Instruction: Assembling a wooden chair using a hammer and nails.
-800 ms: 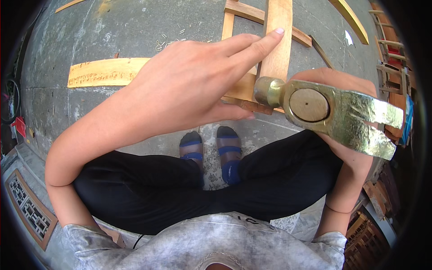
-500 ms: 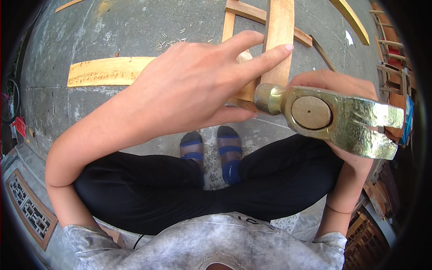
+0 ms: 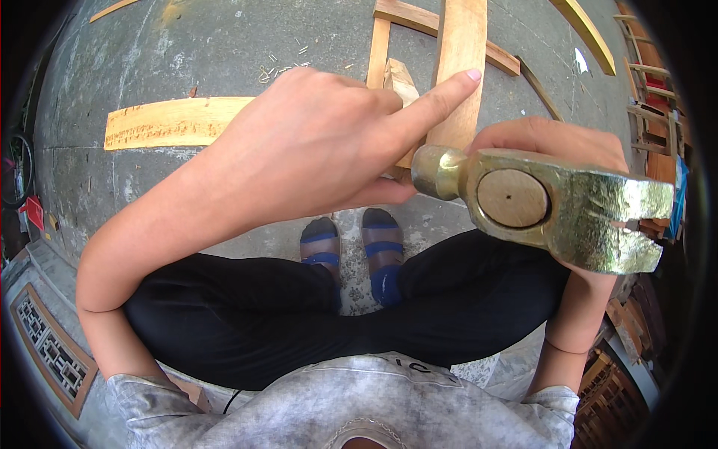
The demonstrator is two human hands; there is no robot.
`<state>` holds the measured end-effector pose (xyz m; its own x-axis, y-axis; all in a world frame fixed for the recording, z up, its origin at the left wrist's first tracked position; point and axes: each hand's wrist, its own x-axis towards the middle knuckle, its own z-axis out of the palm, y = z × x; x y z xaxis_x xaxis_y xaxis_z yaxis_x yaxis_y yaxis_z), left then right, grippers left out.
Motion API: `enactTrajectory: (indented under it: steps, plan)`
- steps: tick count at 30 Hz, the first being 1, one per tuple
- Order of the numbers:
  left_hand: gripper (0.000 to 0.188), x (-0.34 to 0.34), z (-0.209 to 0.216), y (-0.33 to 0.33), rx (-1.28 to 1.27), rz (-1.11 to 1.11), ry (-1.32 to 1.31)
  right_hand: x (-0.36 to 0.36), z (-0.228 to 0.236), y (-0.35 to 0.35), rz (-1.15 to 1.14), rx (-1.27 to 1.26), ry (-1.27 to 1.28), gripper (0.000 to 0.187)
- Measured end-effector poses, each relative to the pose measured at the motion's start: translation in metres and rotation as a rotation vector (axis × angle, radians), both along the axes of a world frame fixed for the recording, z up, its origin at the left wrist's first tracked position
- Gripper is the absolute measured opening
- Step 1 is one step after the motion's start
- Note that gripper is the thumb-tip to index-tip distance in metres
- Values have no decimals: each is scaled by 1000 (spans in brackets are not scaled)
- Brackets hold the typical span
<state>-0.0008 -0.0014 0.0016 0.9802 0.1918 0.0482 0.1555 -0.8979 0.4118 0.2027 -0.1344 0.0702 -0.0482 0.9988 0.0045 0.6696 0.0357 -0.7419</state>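
Note:
My right hand [image 3: 550, 142] is closed around a claw hammer [image 3: 591, 213], its handle hidden behind the head. The hammer's wooden handle end shows through the brass-coloured metal, with the striking face to the left and the claw to the right. Across from it, my left hand [image 3: 321, 138] is at the near end of a light wooden plank [image 3: 462, 45]. Its index finger lies stretched across the plank, the other fingers curl in, and the thumb is low beside the wood. A short wooden block [image 3: 401, 78] sticks up just beyond my knuckles. The hammer head partly hides the plank's near end.
On the concrete floor, a loose board [image 3: 176, 120] lies at left, near scattered small nails [image 3: 280, 67]. A crossing wooden bar [image 3: 407, 16] runs under the plank. A curved timber [image 3: 587, 34] lies far right, and wooden racks [image 3: 651, 112] line the right side. My sandalled feet [image 3: 381, 258] are below.
My left middle finger has curled in from the plank, bringing the wooden block into sight, while the index finger stays across the wood. The hammer has shifted slightly left and nearer.

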Motion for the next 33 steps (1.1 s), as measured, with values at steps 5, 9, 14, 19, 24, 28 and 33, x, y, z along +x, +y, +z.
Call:
enactTrajectory:
  steps: [5, 9, 14, 19, 24, 28, 33]
  plan:
    - [118, -4, -2, 3, 24, -1, -4, -5, -1, -5, -1, 57, -149, 39]
    - [116, -7, -6, 6, 25, -5, -76, 4, -5, -19, -42, 55, -254, 39]
    - [89, -7, -5, 9, 9, -36, -154, 8, -7, -29, -92, 53, -360, 48]
    - [78, -4, 0, 8, 30, -36, -107, 10, -9, -23, -95, 68, -394, 46]
    - [89, -3, -2, 6, 85, -22, -133, -1, 15, -22, -328, 160, 4, 38]
    - [103, 4, -4, 4, 107, -56, -98, 34, 79, -54, 23, 367, -1364, 33]
    - [103, 10, -2, -1, 88, -65, -78, -43, 64, -52, -647, 249, -158, 51]
